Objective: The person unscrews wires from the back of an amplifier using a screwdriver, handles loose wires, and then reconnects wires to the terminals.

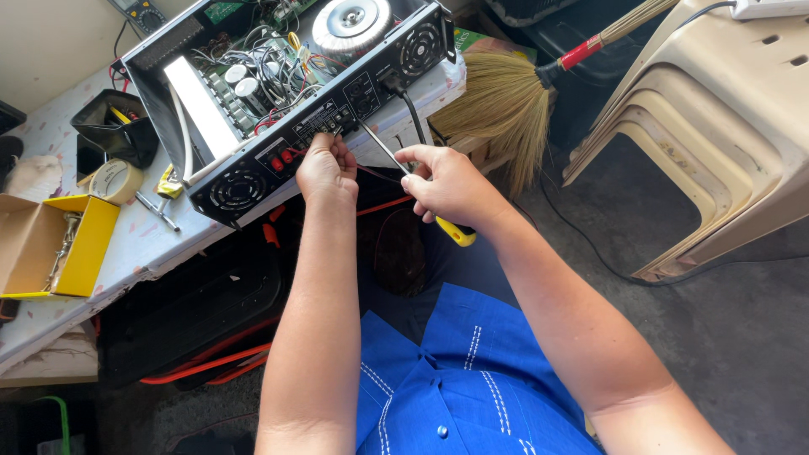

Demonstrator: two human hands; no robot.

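Opened amplifier (286, 93) tipped at the worktop (143, 244) edge, rear panel facing the lap for reach; left hand (327, 173) pinched on a red wire (371, 173) at the terminals; right hand (451, 185) clamped round a yellow-handled screwdriver (404, 181), tip angled to the panel.

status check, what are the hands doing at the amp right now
Left hand pinching a red wire at the amplifier rear panel. Right hand gripping yellow-handled screwdriver, tip at panel. Black power cord hangs between the hands.
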